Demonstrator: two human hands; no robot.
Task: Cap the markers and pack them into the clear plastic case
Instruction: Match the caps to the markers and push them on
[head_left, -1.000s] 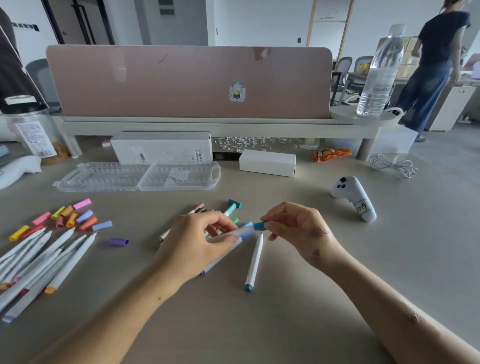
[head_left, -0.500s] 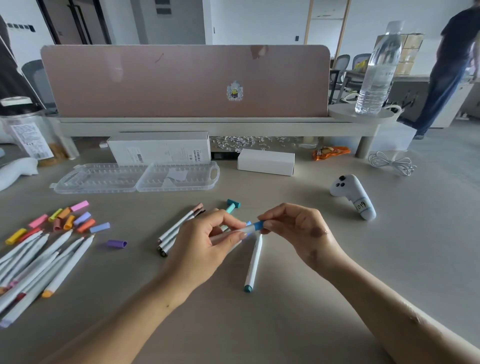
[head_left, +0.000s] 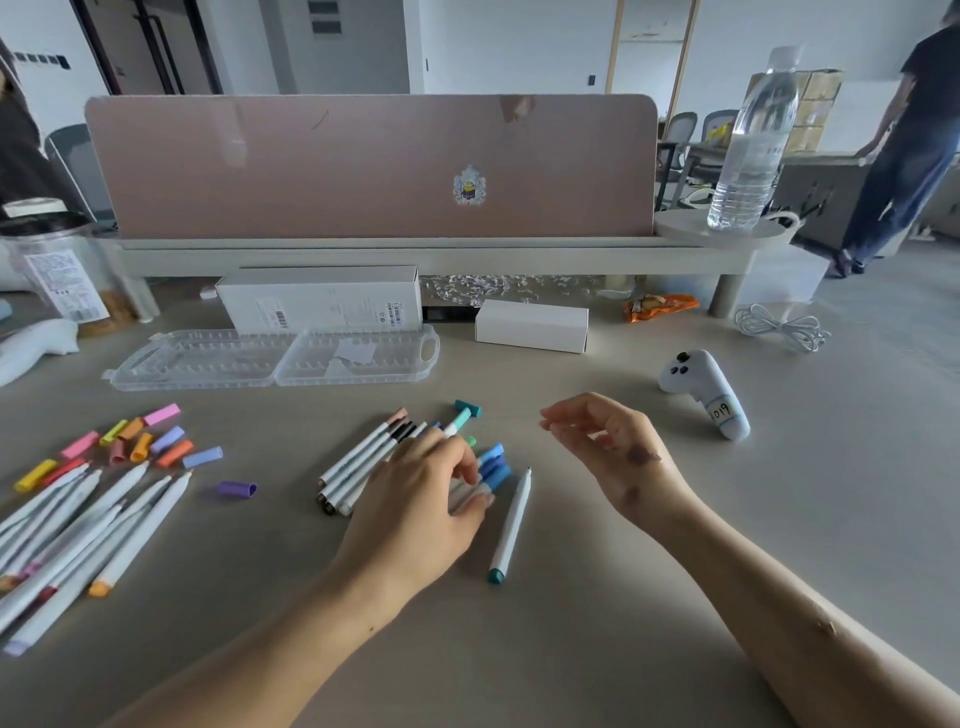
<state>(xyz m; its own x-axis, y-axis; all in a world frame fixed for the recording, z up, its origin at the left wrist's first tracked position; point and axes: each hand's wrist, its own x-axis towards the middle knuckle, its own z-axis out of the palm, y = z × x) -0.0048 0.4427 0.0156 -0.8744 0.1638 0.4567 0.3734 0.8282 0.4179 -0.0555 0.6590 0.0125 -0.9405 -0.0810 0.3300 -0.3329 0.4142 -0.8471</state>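
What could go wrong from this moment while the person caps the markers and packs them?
1. The uncapped marker lies with its bare tip near the left hand; a careless sweep may roll it or leave ink on the table.
2. The loose caps lie mixed, so a wrong colour may go on.
3. The purple cap lies apart and may be overlooked.

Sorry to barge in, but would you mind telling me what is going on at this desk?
A person is capping markers to pack them into a clear case. The left hand rests on a pile of capped markers mid-desk, while the right hand hovers empty and open. An uncapped marker lies between them. More uncapped markers and loose caps wait on the left. The case lies open and holds no markers.
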